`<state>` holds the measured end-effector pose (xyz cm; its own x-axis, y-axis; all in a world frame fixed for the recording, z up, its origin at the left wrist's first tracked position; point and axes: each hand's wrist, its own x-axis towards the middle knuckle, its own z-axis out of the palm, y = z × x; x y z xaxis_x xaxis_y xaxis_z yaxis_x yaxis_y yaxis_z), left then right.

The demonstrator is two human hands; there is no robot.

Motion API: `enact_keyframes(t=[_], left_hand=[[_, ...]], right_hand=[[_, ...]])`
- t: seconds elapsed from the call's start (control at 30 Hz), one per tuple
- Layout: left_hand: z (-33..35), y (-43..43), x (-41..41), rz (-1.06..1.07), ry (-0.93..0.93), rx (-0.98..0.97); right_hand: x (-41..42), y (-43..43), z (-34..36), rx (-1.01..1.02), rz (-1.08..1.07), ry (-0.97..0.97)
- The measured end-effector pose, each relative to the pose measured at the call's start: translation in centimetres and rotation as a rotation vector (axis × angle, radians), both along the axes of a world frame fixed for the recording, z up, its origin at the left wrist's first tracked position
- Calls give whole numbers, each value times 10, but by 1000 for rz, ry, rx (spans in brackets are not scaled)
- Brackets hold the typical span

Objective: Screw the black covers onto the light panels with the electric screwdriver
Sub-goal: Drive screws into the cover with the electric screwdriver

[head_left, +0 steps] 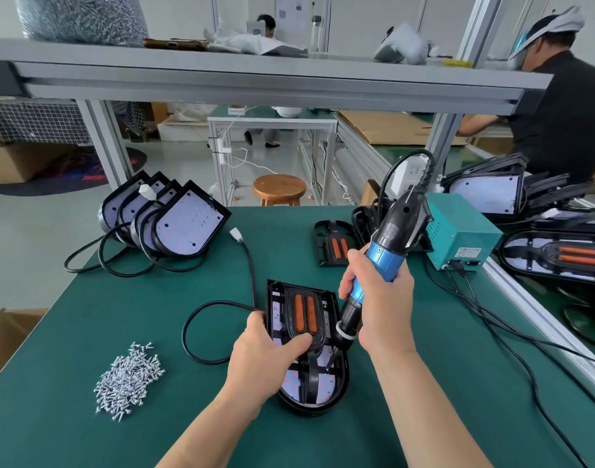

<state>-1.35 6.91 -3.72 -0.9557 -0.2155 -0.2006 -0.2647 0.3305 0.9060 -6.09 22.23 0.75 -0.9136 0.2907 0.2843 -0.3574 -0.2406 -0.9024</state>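
Bench with green mat (87,315)

Containers:
- One clear bag (83,15) on the upper shelf (255,79) at 11 o'clock, packed with silver screws
- One cardboard box (6,336) at 9 o'clock, contents out of sight
- One teal power box (458,231) at 2 o'clock, with cables plugged into its front

Work piece: one light panel (326,386) at 6 o'clock, flat on the mat. A black cover (310,378) is seated on it, with two orange strips showing.

Left hand (265,359): fingers hooked over the panel's left rim, thumb pressed on the cover.

Right hand (380,298): wrapped round the blue barrel of the electric screwdriver (387,244). The tool is tilted, tip down at the panel's right side.

Counts:
- Four uncovered panels (174,214) leaning in a row at 10 o'clock
- One covered panel (335,243) at 1 o'clock
- Further panels stacked at 3 o'clock, number unclear
- One loose heap of screws (129,380) at 8 o'clock
- One wooden stool (279,189) at 12 o'clock
- One person in black (559,106) at 2 o'clock
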Motion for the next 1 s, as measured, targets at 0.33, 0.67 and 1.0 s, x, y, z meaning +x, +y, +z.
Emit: enact_keyframes(t=[0.33, 0.67, 1.0], left_hand=[[4, -1, 1, -38, -18, 36], [11, -10, 7, -74, 11, -132], [16, -148, 12, -185, -48, -1046]], right_hand=[[-1, 13, 3, -140, 217, -15], [-1, 31, 15, -749, 129, -99], [-5, 40, -40, -1088, 122, -267]])
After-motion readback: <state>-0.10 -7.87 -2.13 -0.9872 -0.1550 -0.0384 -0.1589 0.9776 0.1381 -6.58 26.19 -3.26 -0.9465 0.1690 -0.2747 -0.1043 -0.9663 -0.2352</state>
